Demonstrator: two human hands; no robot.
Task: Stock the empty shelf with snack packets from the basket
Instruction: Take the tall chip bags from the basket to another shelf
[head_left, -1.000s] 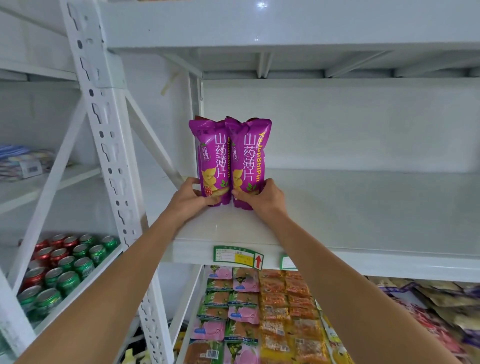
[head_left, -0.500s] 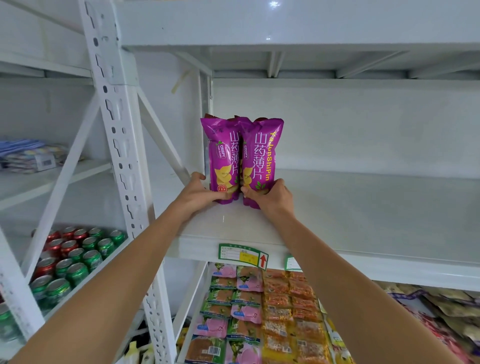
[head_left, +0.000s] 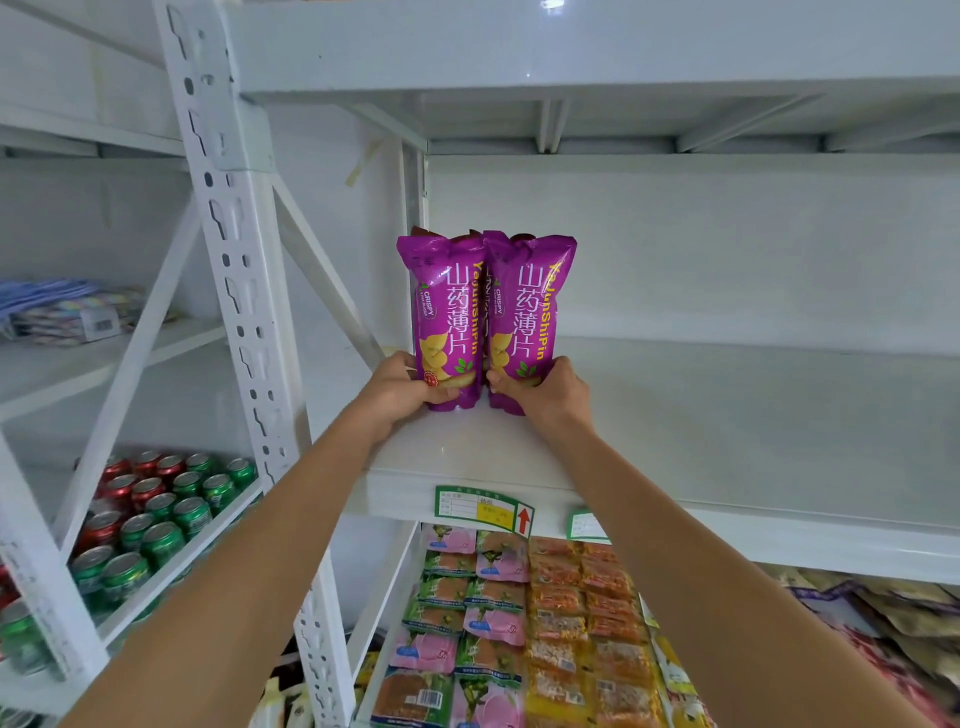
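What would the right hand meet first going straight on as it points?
The right hand grips the right purple packet, so that comes first. Past it, likely the white back wall; what stands directly behind the packet is hidden.

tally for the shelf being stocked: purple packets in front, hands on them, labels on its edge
purple packets in front: 2 (left packet, right packet); maybe more behind, cannot tell
hands gripping them: 2 (left hand, right hand)
edge labels: 2 (yellow-green label, green label)
total: 6
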